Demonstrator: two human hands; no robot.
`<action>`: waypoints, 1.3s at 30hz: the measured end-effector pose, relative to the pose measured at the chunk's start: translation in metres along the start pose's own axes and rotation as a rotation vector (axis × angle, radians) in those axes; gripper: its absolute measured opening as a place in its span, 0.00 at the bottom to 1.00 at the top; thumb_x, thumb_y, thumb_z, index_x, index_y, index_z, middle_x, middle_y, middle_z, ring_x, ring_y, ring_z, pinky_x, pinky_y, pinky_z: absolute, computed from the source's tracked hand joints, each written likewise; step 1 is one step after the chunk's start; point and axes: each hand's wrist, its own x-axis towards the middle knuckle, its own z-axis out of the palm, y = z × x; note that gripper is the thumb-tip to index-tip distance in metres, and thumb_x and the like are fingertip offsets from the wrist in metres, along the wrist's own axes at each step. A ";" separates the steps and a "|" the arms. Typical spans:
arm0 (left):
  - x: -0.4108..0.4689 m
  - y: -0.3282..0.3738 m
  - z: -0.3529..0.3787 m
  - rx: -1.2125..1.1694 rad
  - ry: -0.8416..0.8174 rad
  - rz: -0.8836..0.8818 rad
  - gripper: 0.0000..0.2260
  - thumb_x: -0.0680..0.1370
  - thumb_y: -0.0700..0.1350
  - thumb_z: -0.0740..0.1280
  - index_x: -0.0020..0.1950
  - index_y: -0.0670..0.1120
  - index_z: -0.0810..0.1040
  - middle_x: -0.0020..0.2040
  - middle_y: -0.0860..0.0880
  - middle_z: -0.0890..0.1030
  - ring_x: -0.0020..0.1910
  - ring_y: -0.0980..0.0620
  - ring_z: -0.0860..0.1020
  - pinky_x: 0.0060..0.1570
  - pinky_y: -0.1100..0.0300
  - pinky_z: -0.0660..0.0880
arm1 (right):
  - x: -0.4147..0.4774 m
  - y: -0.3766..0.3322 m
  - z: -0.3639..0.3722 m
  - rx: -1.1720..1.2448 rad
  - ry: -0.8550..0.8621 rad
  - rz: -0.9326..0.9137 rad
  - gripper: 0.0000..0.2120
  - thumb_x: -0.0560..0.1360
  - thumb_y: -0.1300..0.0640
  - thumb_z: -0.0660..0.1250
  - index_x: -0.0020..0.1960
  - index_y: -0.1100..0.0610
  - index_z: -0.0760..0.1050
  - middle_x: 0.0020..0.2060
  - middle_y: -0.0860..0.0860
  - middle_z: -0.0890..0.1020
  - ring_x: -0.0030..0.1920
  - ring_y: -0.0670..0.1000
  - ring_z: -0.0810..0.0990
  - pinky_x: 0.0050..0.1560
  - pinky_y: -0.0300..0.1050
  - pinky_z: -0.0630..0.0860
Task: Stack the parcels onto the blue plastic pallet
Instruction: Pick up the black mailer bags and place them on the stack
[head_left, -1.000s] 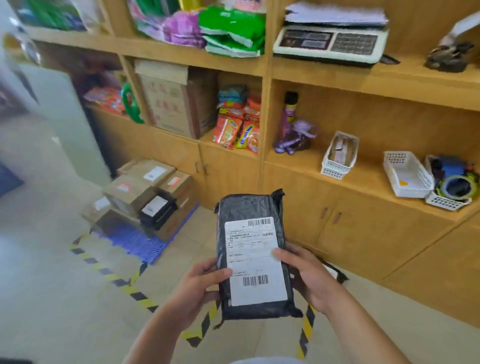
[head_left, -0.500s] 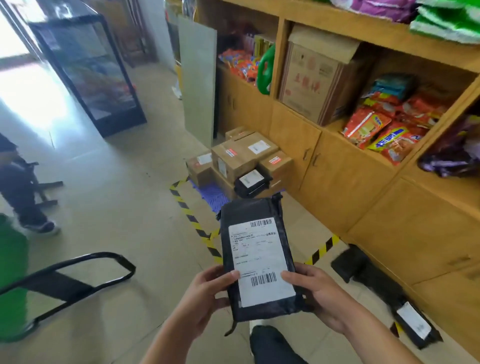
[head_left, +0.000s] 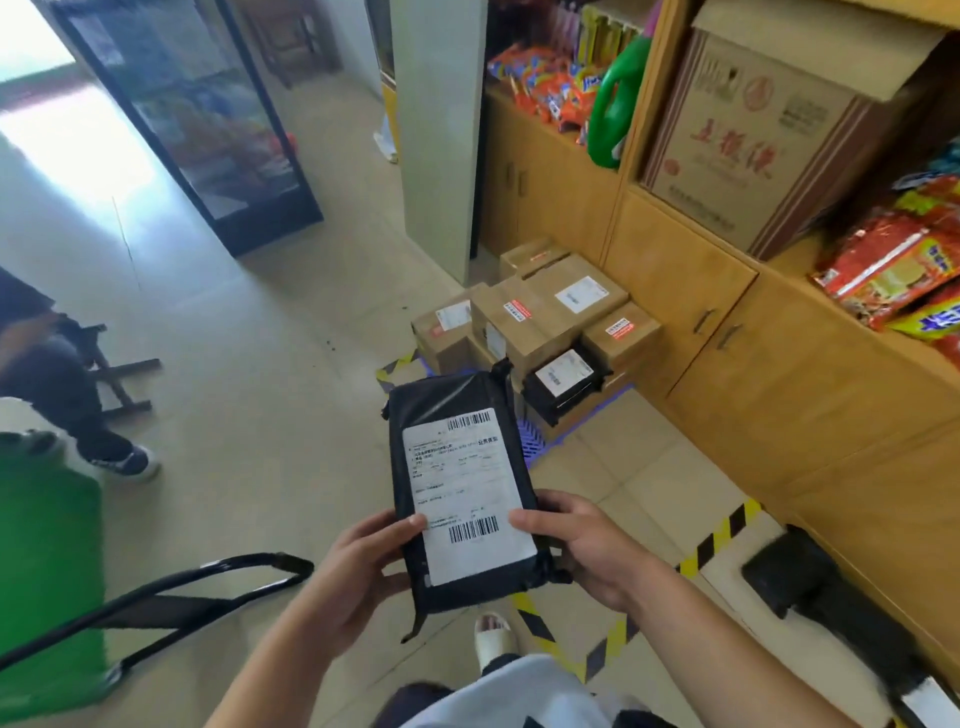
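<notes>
black plastic parcel (head_left: 462, 499), white label up, gripped at its near end by left hand (head_left: 363, 566) and right hand (head_left: 576, 545), above the floor. blue plastic pallet (head_left: 535, 434) ahead, beside the wooden cabinet (head_left: 727, 332), bearing cardboard parcels (head_left: 550, 312).

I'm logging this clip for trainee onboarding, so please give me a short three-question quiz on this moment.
1. True or false: the left hand and the right hand both hold the black parcel.
2. Where does the blue pallet lie? A) under the cardboard boxes B) on a shelf C) in the person's hands
3. Fill in: a white ___ faces up on the held parcel.
Key: 1 true; 2 A; 3 label.
</notes>
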 end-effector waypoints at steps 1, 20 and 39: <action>0.010 0.011 -0.005 -0.012 0.002 0.002 0.17 0.76 0.42 0.68 0.64 0.39 0.78 0.58 0.39 0.83 0.57 0.41 0.82 0.49 0.48 0.81 | 0.012 -0.011 0.004 0.000 -0.004 0.003 0.12 0.76 0.58 0.70 0.59 0.57 0.81 0.53 0.53 0.86 0.49 0.50 0.84 0.42 0.44 0.77; 0.359 0.227 0.025 0.598 -0.355 -0.378 0.15 0.73 0.48 0.74 0.57 0.42 0.83 0.51 0.44 0.86 0.47 0.46 0.83 0.42 0.54 0.81 | 0.241 -0.123 -0.024 0.519 0.521 0.226 0.13 0.74 0.57 0.74 0.56 0.60 0.82 0.45 0.56 0.86 0.47 0.57 0.83 0.60 0.64 0.78; 0.787 0.125 0.104 1.897 -0.279 0.200 0.46 0.72 0.61 0.71 0.80 0.59 0.43 0.81 0.44 0.41 0.79 0.39 0.43 0.76 0.43 0.49 | 0.521 0.023 -0.218 1.169 0.954 0.187 0.15 0.76 0.66 0.69 0.62 0.61 0.77 0.55 0.60 0.84 0.53 0.58 0.83 0.61 0.58 0.77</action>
